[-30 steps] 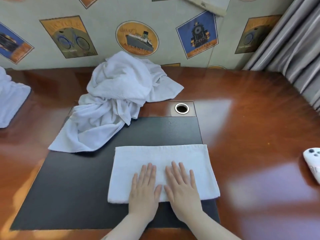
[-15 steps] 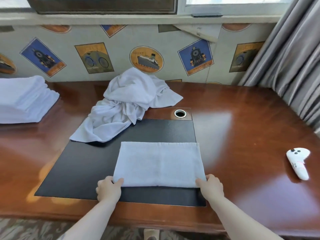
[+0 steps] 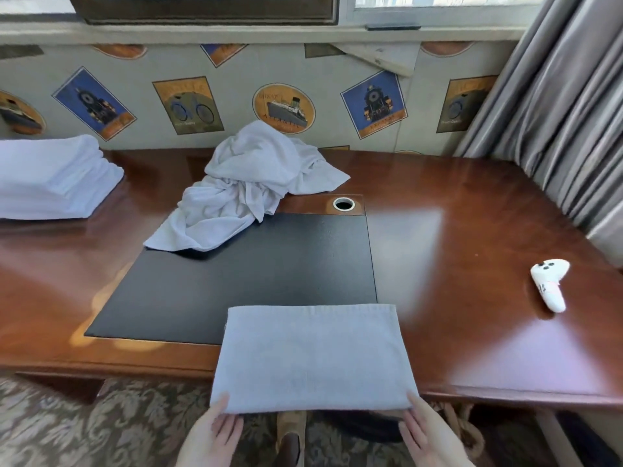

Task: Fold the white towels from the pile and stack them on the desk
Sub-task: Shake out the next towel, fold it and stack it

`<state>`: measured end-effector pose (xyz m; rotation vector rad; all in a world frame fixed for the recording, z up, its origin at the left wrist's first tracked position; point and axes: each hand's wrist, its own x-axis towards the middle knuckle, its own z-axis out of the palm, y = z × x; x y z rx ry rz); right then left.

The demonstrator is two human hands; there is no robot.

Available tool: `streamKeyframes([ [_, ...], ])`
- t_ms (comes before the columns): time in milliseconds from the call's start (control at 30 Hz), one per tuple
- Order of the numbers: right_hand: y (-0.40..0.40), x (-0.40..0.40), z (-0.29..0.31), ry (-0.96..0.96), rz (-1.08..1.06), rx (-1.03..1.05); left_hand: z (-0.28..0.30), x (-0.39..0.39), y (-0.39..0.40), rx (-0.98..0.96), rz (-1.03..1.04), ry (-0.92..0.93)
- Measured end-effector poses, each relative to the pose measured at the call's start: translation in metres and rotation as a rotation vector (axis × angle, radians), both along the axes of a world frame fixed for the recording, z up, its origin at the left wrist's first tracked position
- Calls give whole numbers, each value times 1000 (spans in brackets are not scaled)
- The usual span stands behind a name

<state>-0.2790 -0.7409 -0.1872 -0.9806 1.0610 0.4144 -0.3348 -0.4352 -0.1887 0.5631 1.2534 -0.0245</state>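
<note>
White and folded flat, the towel [image 3: 312,358] was held level over the desk's [image 3: 472,230] near edge, left hand [image 3: 210,436] and right hand [image 3: 428,436] gripping its near corners. Carrying seemed underway; next it should go onto the stack [image 3: 54,178] at far left, edges squared.

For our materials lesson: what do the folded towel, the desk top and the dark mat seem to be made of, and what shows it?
Folded towel: soft woven cotton, probably terry; matte, finely nubbed surface, hemmed far edge.
Desk: reddish-brown wood or wood veneer under glossy lacquer; streaky grain and bright window reflections.
Mat: black, matte, possibly leather or vinyl; flat, barely any shine.
</note>
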Motion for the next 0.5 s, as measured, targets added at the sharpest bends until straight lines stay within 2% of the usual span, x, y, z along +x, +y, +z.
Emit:
streamKeyframes([
  [67,8,-6,4,63,29,225,-4,-3,-23,-108,29,-52],
  [133,21,-3,9,73,-17,314,-5,3,-45,-193,52,-121],
  [267,46,6,21,34,-102,279,8,17,-68,-249,114,-148],
  [400,57,4,29,-82,-43,250,14,9,-55,-211,123,-167],
  [500,70,-4,32,-95,-31,293,13,-7,-37,-230,164,-177],
])
